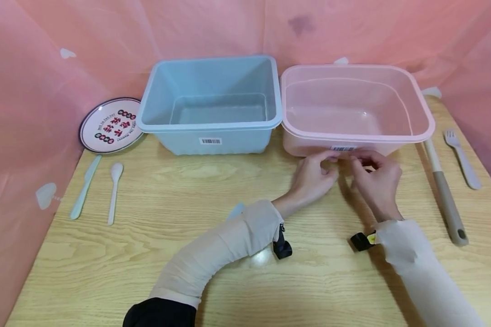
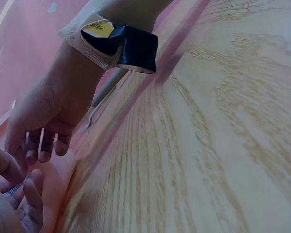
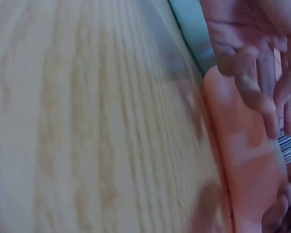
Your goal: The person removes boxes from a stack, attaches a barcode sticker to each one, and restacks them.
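Left hand (image 1: 313,179) at the near wall of the pink tub (image 1: 423,131), fingers curled, fingertips on the barcode sticker (image 1: 343,148); actual pinch impossible to tell. Right hand (image 1: 376,177) just beside it, fingers bent toward the same sticker, grip likewise unclear. Beyond both hands, the pink tub, touching the blue tub (image 1: 147,122) on the left. Far left of the hands: 1 plate (image 1: 91,131), 1 knife (image 1: 84,187), 1 spoon (image 1: 114,190). Right of the hands: 1 spatula (image 1: 443,193), 1 fork (image 1: 462,159). All on the wooden table (image 1: 147,254).

Cream ribbed sleeves (image 1: 233,240), black cuff beneath, black wrist cameras (image 1: 282,247) — one yellow-tagged
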The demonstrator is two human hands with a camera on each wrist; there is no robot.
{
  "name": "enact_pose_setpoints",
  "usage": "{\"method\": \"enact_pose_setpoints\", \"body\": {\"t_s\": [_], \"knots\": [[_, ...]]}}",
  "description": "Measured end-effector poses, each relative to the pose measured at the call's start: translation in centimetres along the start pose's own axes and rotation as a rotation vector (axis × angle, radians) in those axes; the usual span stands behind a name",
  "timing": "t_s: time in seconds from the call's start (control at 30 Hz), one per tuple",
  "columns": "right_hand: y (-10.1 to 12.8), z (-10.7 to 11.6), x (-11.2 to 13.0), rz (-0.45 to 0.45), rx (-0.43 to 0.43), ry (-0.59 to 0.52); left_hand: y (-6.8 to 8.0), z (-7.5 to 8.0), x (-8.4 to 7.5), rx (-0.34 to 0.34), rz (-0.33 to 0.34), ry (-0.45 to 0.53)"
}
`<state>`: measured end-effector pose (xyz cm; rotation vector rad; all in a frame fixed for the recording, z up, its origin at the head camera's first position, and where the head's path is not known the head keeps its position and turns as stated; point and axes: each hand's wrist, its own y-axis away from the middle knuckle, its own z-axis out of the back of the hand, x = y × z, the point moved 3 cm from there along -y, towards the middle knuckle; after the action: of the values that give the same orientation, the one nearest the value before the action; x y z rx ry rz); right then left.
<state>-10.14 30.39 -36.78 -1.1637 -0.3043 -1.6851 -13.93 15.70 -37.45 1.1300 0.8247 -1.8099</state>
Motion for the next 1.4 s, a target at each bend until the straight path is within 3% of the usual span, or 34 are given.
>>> {"method": "enact_pose_setpoints", "body": {"t_s": [0.13,0.3,0.6,0.83,1.03,1.23,1.4], "knots": [[-0.1,-0.7,0.7,0.062,0.066,-0.052,-0.5,0.0,0.2,0.020,0.034,-0.034],[-0.3,-1.2,0.6,0.021,0.091,0.000,-0.6,-0.1,0.8,0.028,0.115,-0.060],[-0.6,-1.2,0.9,0.011,0.119,-0.001,-1.0,0.3,0.1,0.028,-0.004,-0.074],[-0.5,-1.4,0.5,-0.017,0.121,-0.014,-0.9,0.2,0.6,0.037,0.091,-0.055],[-0.2,-1.6,0.6,-0.024,0.146,-0.002,-1.0,0.1,0.0,0.066,0.091,-0.025],[0.3,-1.3,1.7,0.004,0.155,-0.048,-0.3,1.3,-1.1,0.095,0.126,0.064],[1.5,-1.2,2.9,0.065,0.210,-0.118,1.1,3.1,-1.7,0.156,0.143,0.073]]}}
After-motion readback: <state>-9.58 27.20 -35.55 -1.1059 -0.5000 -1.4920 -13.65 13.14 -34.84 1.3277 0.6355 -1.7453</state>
